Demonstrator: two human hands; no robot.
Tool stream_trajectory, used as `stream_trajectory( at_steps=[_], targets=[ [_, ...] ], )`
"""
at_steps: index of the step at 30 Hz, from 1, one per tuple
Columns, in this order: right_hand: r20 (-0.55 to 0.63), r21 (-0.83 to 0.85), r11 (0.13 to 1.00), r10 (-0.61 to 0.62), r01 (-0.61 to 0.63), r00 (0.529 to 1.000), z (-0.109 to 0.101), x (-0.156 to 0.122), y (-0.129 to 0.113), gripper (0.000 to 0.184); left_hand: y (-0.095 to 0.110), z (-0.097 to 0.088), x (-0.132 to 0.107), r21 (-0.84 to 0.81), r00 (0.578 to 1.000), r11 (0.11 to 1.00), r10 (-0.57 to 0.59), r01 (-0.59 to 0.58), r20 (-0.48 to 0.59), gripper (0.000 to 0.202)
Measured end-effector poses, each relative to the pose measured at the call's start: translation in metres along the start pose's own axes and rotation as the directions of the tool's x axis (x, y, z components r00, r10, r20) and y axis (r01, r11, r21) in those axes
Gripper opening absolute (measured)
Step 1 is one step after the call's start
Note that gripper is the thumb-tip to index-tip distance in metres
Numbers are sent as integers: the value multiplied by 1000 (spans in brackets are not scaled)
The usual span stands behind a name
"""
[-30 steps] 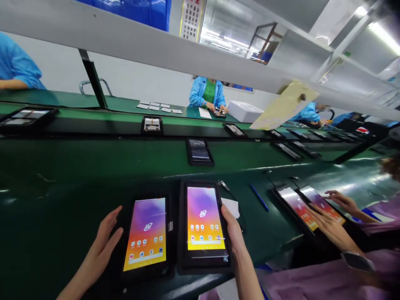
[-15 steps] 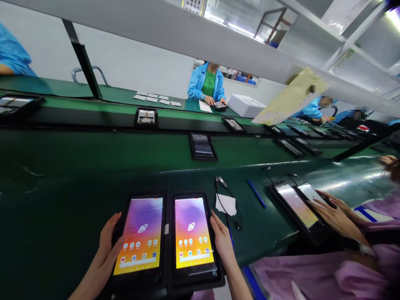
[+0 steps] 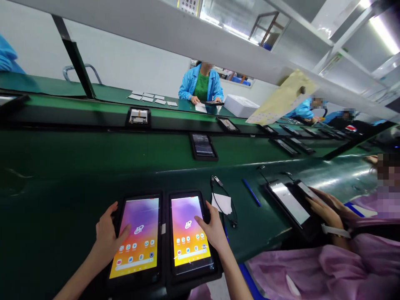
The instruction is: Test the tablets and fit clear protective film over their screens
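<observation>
Two tablets with lit purple-to-yellow home screens lie side by side in black frames at the table's near edge. My left hand [image 3: 108, 233] grips the outer edge of the left tablet [image 3: 140, 216], its thumb over the screen and its fingertips along the far side of the frame. At the right tablet [image 3: 184, 237], my right hand [image 3: 214, 227] grips the outer edge, with its thumb reaching over the middle of the screen. Whether that thumb touches the glass, I cannot tell. A small pale tab [image 3: 163, 228] sits between the two frames.
Right of the tablets lie a black cable [image 3: 233, 200], white paper [image 3: 221, 203] and a blue pen [image 3: 251, 192]. A co-worker's hands [image 3: 325, 208] hold a device by another tablet [image 3: 290, 202]. Beyond, a tablet [image 3: 203, 146] and a conveyor belt [image 3: 175, 123] carrying devices run across.
My right thumb has moved from the frame's edge inward over the right screen. My left thumb has shifted up on the left screen. The co-worker's tablet screen at right turned from coloured to white.
</observation>
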State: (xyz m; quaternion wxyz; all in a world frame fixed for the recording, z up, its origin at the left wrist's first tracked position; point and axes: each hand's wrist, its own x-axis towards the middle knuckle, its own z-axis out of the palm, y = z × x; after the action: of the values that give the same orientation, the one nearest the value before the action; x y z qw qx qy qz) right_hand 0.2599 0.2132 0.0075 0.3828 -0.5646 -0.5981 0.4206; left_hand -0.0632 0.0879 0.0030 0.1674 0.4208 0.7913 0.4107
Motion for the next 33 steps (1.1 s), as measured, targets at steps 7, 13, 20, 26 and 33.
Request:
stream_trajectory(
  at_steps=[7,13,20,26,33],
  targets=[
    [-18,-95,994,-61,59,998,8,-11,0,65,-17,2,-3,120,998,991,55,-58,30,85],
    [-66,-278,956,-117,94,991,-53,0,-10,42,30,-10,17,203,955,934,295,-294,24,62],
    [-115,-340,941,-30,-11,993,-104,5,-2,9,138,48,59,107,663,767,465,-633,586,37],
    [-110,-119,993,-4,-9,994,-106,11,-28,27,147,91,62,182,658,700,504,-691,560,38],
    [-56,278,959,66,-48,996,-13,10,-35,42,148,106,61,233,685,696,487,-679,542,40]
  ],
)
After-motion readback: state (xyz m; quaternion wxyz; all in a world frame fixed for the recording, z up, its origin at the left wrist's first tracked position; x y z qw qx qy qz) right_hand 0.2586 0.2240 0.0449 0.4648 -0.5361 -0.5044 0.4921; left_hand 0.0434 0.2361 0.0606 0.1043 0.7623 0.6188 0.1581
